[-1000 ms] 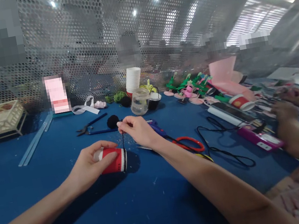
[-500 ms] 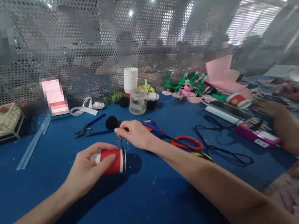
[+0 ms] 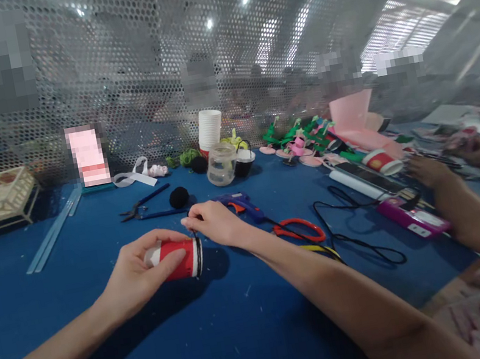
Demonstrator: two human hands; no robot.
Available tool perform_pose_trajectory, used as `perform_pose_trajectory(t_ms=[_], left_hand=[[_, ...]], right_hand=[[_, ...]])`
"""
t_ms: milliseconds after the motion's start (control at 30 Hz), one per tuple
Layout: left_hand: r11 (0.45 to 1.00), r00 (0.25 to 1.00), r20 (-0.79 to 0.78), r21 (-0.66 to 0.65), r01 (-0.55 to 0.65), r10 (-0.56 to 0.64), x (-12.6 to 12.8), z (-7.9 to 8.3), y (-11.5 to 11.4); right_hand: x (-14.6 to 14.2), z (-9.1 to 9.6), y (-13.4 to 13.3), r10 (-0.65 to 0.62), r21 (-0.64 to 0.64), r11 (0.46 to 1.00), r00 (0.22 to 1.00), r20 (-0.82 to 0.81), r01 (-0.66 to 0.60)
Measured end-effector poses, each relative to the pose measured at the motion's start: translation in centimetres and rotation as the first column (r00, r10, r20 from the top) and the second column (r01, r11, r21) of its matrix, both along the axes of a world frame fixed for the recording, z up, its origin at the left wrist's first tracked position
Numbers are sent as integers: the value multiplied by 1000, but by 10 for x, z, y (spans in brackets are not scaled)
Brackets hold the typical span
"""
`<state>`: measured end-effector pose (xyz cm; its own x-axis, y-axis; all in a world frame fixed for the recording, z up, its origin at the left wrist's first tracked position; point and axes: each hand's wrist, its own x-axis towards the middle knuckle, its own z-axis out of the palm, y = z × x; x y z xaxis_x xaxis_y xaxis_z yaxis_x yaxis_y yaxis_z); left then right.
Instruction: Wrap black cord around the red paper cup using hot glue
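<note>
My left hand point(image 3: 144, 267) is wrapped round a red and white paper cup point(image 3: 179, 261), held on its side above the blue table. Black yarn point(image 3: 198, 255) circles the cup near its rim end. Pinched in the fingers of my right hand point(image 3: 210, 222) is the loose length of that yarn, just above the rim. A black yarn ball point(image 3: 179, 197) lies on the table behind my right fingertips. Beside it are dark-handled pliers point(image 3: 146, 210). Partly covered by my right hand and forearm are a blue glue gun point(image 3: 244, 205) and red-handled scissors point(image 3: 299, 229).
At the back stand a clear jar point(image 3: 221, 165), a stack of paper cups point(image 3: 209, 129) and a black-wrapped cup point(image 3: 243, 160). A purple power strip point(image 3: 414, 217) and black cable point(image 3: 367, 243) lie right, near another person's hands point(image 3: 437, 175). A small lattice model point(image 3: 4, 199) stands left.
My right hand has moved down and slightly left, closer to the cup's rim, shortening the visible yarn. My left hand and the cup have hardly moved.
</note>
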<state>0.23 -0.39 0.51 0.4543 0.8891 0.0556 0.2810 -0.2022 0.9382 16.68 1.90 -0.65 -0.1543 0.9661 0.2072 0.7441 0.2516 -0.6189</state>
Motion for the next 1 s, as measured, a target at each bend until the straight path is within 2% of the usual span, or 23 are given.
perform_pose_trajectory(t_ms=[100,233,400,500,567,700,867,1000], left_hand=[[1000,1000,11,-10,-12,12,0,1,0],[995,996,68,-90,-48,54,0,0,4],[977,967,180,-148,-155,180,-1,-1,11],[965,950,205,-162,-205,237,-2,0,14],[965,950,198,-151,-213,240,-2,0,15],[967,957,156,-119,-226,243,-2,1,14],[971,964,128,-86,-225,235,-3,0,14],[973,970,77,-12,-232,232,-4,-2,15]], right_hand=[[0,-3,0,17,-7,1000,1000,12,-17],[1,-7,3,24,-23,999,1000,-2,-24],[4,1,-1,-102,-28,995,985,-137,99],[2,13,-11,-26,-135,991,951,-309,-17],[-2,18,-18,42,-178,978,934,-354,-112],[-7,21,-26,109,-173,972,954,-280,-162],[-9,20,-26,94,-128,984,973,-212,-122],[-9,20,-27,80,-131,986,977,-196,-107]])
